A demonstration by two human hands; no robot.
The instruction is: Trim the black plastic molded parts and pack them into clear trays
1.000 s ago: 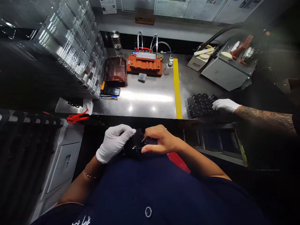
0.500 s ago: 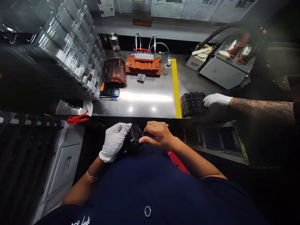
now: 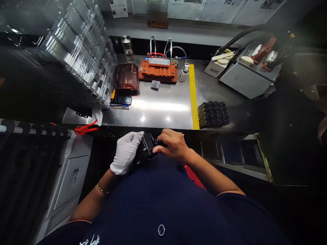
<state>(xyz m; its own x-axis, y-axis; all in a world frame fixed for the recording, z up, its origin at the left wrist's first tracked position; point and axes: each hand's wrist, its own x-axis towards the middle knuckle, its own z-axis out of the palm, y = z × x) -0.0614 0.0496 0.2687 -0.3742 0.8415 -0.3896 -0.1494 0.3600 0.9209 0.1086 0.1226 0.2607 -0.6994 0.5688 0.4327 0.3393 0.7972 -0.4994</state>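
My left hand (image 3: 125, 151), in a white glove, is closed on the edge of a black moulded plastic part (image 3: 147, 144). This part is held tilted in front of my body, below the bench edge, and shows thin bright lines and small pegs. My bare right hand (image 3: 173, 144) is closed at the part's right side, thumb close to its face. Its fingers wrap a slim tool whose pale end (image 3: 183, 135) pokes out behind the knuckles; the working tip is hard to make out. Several similar black parts (image 3: 216, 114) stand in a block on the bench.
An orange fixture (image 3: 158, 70) stands on the metal bench (image 3: 163, 117), with a small grey block (image 3: 155, 84) before it. Stacked clear trays (image 3: 84, 58) rise at left. Yellow tape (image 3: 193, 98) crosses the bench. A red air gun (image 3: 86, 128) hangs at the left edge.
The co-worker's gloved hand pushed the block of black parts left to the yellow tape and has withdrawn. My hands turned the held part slightly and moved up a little.
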